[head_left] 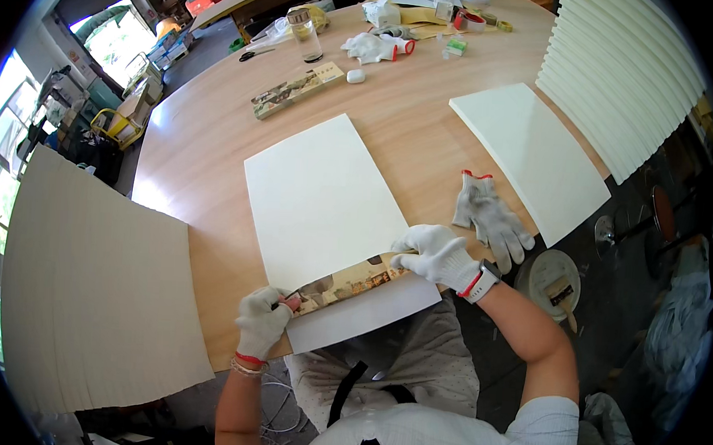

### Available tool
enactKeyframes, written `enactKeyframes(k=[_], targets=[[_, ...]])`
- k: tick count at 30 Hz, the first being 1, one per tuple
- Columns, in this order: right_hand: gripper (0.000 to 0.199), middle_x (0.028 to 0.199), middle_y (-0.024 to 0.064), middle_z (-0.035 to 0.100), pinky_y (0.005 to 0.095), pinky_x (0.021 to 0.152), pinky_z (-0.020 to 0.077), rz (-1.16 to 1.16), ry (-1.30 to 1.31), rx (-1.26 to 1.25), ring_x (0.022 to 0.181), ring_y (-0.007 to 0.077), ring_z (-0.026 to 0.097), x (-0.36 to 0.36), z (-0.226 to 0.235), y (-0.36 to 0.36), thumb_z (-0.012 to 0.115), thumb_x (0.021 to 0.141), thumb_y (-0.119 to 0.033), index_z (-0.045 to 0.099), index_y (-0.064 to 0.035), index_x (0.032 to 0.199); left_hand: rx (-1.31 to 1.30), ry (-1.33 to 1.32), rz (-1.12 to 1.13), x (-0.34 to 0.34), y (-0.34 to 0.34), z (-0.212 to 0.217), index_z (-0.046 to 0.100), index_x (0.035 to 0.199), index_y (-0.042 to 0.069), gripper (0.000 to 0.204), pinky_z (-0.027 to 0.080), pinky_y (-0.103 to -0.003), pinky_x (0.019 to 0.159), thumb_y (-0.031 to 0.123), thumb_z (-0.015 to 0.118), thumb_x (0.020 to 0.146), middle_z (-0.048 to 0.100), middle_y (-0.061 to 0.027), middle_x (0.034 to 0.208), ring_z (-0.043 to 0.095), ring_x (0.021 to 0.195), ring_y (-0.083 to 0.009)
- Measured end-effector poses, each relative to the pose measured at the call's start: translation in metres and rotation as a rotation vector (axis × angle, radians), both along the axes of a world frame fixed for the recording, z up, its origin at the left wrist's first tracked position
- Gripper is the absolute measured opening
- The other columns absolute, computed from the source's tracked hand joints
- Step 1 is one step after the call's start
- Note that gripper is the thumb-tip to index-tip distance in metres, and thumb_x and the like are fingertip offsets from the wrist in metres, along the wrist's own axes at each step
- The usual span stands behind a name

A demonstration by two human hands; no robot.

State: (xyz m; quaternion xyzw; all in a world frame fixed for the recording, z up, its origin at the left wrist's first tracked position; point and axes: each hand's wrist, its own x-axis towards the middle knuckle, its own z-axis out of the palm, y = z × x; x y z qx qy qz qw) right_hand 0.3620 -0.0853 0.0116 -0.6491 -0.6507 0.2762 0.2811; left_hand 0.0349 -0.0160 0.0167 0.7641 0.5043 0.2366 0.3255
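Observation:
A large cream sheet (317, 196) lies on the round wooden table (216, 134) in front of me. Across its near end runs a long printed picture strip (353, 280). My left hand (263, 321), in a white work glove, pinches the strip's left end together with a small reddish tool. My right hand (439, 255), also gloved and with a watch at the wrist, presses down on the strip's right end. Below the strip, the sheet's near part (360, 315) hangs over the table edge.
A spare grey glove (490, 217) lies right of my right hand. Another cream board (529, 155) sits further right, with stacks of boards at far right (622, 75) and lower left (87, 289). A second printed strip (297, 89), a glass jar (304, 33), gloves, scissors and tape lie at the far side.

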Motion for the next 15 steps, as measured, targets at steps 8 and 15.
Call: enactKeyframes(k=[8,15], targets=[[0.021,0.084,0.0158,0.068,0.039,0.07,0.0513,-0.094,-0.027,0.047,0.08,0.0305,0.067,-0.009,0.005,-0.001,0.074,0.078,-0.022,0.07,-0.0021,0.084,0.044,0.236,-0.04,0.006,0.002,0.015,0.062,0.074,-0.001,0.022,0.042,-0.033,0.051,0.016,0.076,0.076,0.062,-0.0122,0.063,0.054,0.054,-0.0157],[0.047,0.118,0.0166,0.057,0.0399,0.089,0.0468,-0.168,-0.089,0.003,0.106,0.0323,0.059,0.014,-0.022,0.018,0.075,0.077,-0.029,0.057,-0.008,0.114,0.607,0.816,-0.599,0.06,0.051,0.056,0.031,0.147,0.02,0.09,0.023,-0.05,0.112,0.03,0.08,0.073,0.027,-0.0148,0.152,0.03,0.138,-0.0326]])
